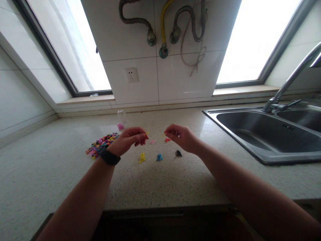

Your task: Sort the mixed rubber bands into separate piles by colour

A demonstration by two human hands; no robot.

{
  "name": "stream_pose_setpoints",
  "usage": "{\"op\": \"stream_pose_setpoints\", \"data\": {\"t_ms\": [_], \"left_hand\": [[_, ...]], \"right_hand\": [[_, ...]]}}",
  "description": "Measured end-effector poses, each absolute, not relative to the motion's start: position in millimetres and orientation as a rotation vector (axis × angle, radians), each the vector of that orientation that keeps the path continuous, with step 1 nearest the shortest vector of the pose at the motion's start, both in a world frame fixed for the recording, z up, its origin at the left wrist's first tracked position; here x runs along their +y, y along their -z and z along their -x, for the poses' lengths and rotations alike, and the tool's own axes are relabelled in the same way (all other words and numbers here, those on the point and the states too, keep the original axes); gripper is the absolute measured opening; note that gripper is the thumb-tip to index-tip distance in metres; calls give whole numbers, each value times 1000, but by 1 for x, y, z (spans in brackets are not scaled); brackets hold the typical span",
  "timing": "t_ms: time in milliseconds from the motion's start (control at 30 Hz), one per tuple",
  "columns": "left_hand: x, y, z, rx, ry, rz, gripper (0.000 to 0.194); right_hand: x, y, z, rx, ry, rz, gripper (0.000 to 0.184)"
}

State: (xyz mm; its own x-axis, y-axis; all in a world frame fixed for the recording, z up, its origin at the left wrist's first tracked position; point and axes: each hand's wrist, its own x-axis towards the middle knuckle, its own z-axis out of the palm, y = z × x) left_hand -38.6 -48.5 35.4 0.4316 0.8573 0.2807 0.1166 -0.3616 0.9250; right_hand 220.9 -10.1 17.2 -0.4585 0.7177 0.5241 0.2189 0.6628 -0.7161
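My left hand [132, 136], with a dark band on its wrist, pinches a small yellow rubber band [147, 133] above the counter. Opposite it, my right hand [182, 135] has thumb and forefinger closed on another bit of yellow rubber band [163, 135]. A mixed heap of coloured rubber bands [101, 145] lies left of my left wrist, partly hidden by it. Below and between the hands are small single-colour piles: yellow [142, 157], blue [159, 157], black [178, 153], pink [152, 142] and red [167, 140].
A clear plastic container [121, 116] stands behind my left hand, with a pink piece [120, 126] by it. To the right, a steel sink [240, 134] with a tap [273, 103] is set into the speckled counter [160, 187]. Hoses and a socket [131, 75] are on the tiled wall.
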Motion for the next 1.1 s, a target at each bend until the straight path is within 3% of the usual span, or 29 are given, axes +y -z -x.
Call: {"op": "stream_pose_setpoints", "data": {"t_ms": [133, 233, 700, 1100], "left_hand": [[-46, -41, 51, 1135, -572, -2150, 23], [-42, -38, 61, 1274, -443, -2295, 26], [-41, -33, 64, 1312, -131, -2393, 21], [-37, -29, 63, 1246, -135, -2304, 19]], "right_hand": [[-10, -18, -222, -2015, -705, 723, 18], [-10, -17, -223, -2022, -701, 728, 18], [-7, -14, -224, -2098, -691, 710, 19], [-7, -14, -225, -2122, -669, 724, 20]]}}
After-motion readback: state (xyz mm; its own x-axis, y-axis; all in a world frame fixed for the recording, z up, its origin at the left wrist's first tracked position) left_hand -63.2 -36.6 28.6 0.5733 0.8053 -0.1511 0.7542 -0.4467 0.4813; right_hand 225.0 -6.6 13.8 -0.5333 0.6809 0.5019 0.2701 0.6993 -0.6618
